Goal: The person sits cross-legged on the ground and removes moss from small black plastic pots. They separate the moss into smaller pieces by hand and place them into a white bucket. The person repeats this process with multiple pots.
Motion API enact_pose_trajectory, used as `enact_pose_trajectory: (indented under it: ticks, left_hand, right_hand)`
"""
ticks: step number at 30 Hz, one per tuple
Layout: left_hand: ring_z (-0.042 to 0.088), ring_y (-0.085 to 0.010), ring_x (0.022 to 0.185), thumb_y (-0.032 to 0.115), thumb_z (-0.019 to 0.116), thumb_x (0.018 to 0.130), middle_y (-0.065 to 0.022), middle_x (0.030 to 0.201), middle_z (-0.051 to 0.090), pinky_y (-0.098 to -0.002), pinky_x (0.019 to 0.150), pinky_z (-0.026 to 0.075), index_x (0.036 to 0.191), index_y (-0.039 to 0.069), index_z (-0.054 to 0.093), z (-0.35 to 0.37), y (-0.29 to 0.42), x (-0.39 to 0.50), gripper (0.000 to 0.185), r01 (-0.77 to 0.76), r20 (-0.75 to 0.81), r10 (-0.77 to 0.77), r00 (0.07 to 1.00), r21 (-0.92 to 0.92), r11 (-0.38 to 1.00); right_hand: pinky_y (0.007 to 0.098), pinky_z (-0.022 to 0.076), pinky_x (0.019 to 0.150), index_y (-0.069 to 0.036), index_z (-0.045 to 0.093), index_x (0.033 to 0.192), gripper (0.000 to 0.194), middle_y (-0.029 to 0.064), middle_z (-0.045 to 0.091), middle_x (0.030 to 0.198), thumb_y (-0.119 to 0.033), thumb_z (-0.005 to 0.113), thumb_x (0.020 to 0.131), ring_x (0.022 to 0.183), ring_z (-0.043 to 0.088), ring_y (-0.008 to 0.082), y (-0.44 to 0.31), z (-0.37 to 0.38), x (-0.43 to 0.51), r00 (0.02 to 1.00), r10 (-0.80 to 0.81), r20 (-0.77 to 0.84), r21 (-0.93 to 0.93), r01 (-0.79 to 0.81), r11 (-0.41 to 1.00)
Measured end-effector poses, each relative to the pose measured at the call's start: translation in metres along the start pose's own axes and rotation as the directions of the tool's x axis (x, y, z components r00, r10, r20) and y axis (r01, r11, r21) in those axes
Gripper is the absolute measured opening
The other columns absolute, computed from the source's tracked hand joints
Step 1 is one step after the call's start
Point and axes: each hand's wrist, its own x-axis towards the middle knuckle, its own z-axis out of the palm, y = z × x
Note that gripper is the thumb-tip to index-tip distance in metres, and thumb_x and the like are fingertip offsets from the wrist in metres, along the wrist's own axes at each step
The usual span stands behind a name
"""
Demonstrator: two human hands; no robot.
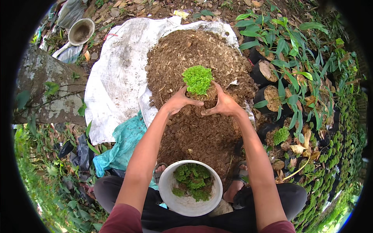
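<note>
A small plant with bright green curly leaves (198, 79) stands upright in a clump of brown soil (210, 94). My left hand (181, 102) curves round the clump from the left, thumb pointing inward at the front. From the other side my right hand (223, 102) cups it, fingers reaching behind the leaves. Between them the two hands hold the plant at its base, over a large heap of loose brown soil (186, 49). Between my feet sits a pale round bucket (191, 208) containing several darker green plants (193, 180) of similar kind.
White woven sheeting (116, 64) lies under the soil heap, with turquoise mesh (122, 142) at its lower left. Black bags of soil (259, 70) with leafy seedlings line the right side. A tree trunk (49, 87) crosses the left; beyond it lies a dirty white pot (82, 32).
</note>
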Motion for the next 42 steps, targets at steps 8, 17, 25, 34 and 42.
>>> enact_pose_trajectory:
  ticks: [8,17,25,34,42]
  left_hand:
    - [0.051,-0.0321,0.139,-0.005,0.082,0.081,-0.0269,0.16,0.029,-0.0441,0.111,0.053,0.162,-0.002,0.001,0.003,0.034,-0.027,0.114,0.006,0.235,0.036,0.971,-0.179,0.984]
    - [0.065,-0.0309,0.122,0.002,0.076,0.09,-0.0308,0.148,0.049,-0.0428,0.11,0.055,0.163,0.003,-0.009,-0.011,0.054,-0.007,0.112,0.088,0.393,0.012,0.919,-0.235,0.968]
    - [0.074,-0.0163,0.088,0.023,0.079,0.093,-0.0102,0.098,0.078,-0.0284,0.087,0.062,0.107,0.002,0.075,0.0,0.075,0.038,0.026,0.087,0.514,-0.064,0.855,-0.022,0.996]
    - [0.072,-0.0121,0.076,0.019,0.079,0.092,-0.0054,0.087,0.076,-0.027,0.07,0.061,0.099,0.004,0.075,0.01,0.071,0.021,0.017,0.046,0.456,-0.046,0.889,0.011,0.999]
    - [0.052,-0.0337,0.139,0.028,0.094,0.073,-0.0368,0.165,0.013,-0.0563,0.117,0.041,0.166,0.004,0.001,-0.014,0.057,-0.062,0.133,0.041,0.249,-0.08,0.965,0.155,0.987]
  right_hand:
    - [0.0447,0.0427,0.119,-0.004,0.031,0.155,0.12,0.021,0.056,0.144,-0.025,0.1,0.058,0.134,0.056,0.0327,-0.016,-0.012,-0.001,0.992,-0.079,-0.102,0.222,0.1,0.97]
    - [0.0383,0.0573,0.093,0.001,0.065,0.123,0.077,0.0123,0.073,0.114,-0.036,0.099,0.065,0.105,0.07,0.0227,-0.02,-0.033,0.0,0.998,0.011,0.061,0.296,-0.028,0.955]
    - [0.0345,0.0447,0.106,-0.003,0.052,0.145,0.065,0.0056,0.061,0.137,-0.019,0.081,0.091,0.121,0.059,0.0169,-0.01,-0.046,-0.003,0.998,0.06,-0.02,0.502,-0.042,0.864]
    - [0.0367,0.0485,0.104,-0.003,0.054,0.141,0.067,0.0082,0.065,0.13,-0.017,0.087,0.083,0.117,0.062,0.0197,-0.021,-0.041,-0.014,0.999,-0.031,-0.028,0.337,0.039,0.941]
    - [0.046,0.042,0.122,-0.006,0.047,0.147,0.099,0.0125,0.06,0.142,-0.018,0.099,0.064,0.135,0.055,0.0289,-0.054,-0.004,-0.017,0.988,-0.151,-0.014,0.186,0.151,0.971]
